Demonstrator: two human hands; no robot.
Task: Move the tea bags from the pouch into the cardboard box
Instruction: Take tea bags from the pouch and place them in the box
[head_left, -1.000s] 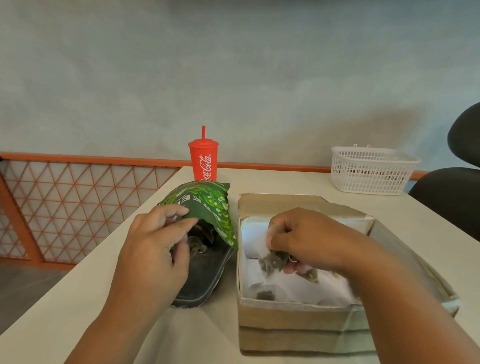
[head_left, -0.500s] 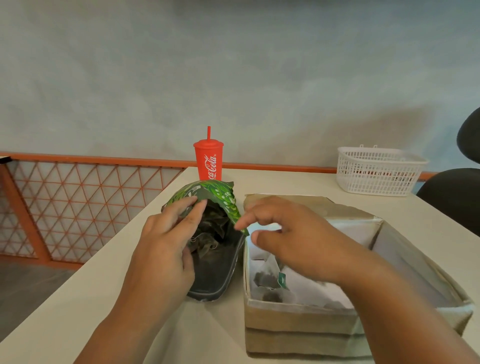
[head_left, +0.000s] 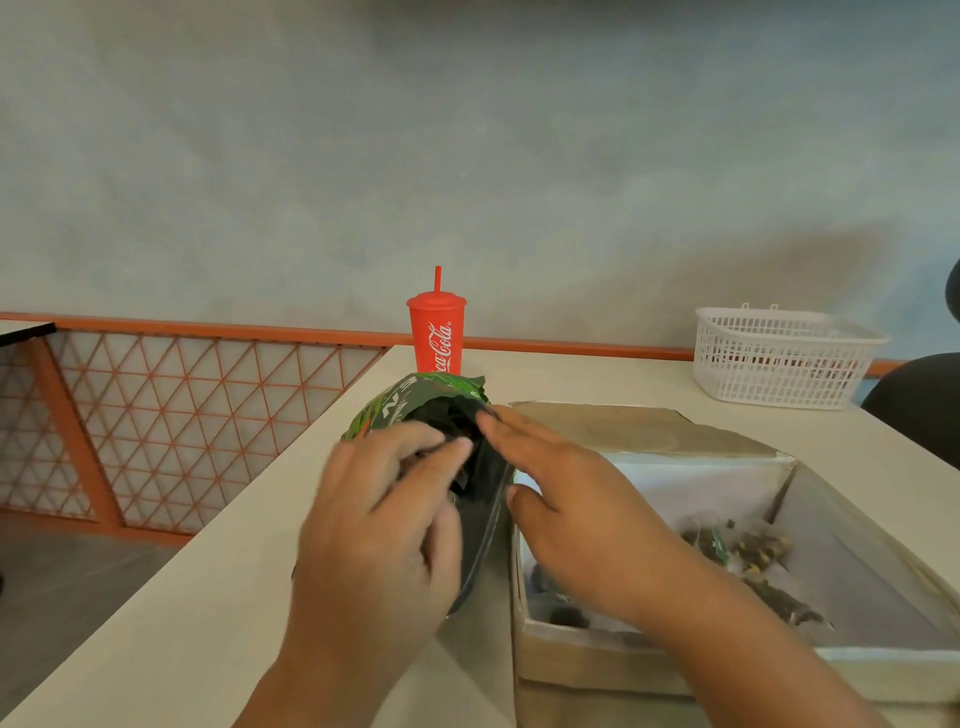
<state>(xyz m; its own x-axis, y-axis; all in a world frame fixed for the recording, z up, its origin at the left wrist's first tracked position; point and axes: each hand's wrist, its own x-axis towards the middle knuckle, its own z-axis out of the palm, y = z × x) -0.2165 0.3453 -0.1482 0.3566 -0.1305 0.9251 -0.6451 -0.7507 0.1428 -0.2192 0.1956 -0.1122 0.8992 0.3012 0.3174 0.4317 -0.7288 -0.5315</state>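
Note:
A green leaf-printed pouch (head_left: 410, 402) with a dark inside lies on the table, its mouth facing me. My left hand (head_left: 374, 525) grips the pouch's left lip and holds the mouth apart. My right hand (head_left: 561, 499) reaches across from the box with straight fingers, fingertips at the pouch's opening, holding nothing. The cardboard box (head_left: 649, 660), lined with white paper, sits to the right of the pouch. Several tea bags (head_left: 743, 548) lie inside it. Whatever is in the pouch is too dark to make out.
A red Coca-Cola cup (head_left: 437, 332) with a straw stands behind the pouch. A white plastic basket (head_left: 779, 358) sits at the back right of the table (head_left: 182, 623). A dark chair (head_left: 914, 410) is at the far right. An orange lattice railing (head_left: 182, 415) runs along the left.
My right hand dropped a tea bag in the box, then moved left and up to the pouch's mouth with nothing in it. My left hand stayed on the pouch.

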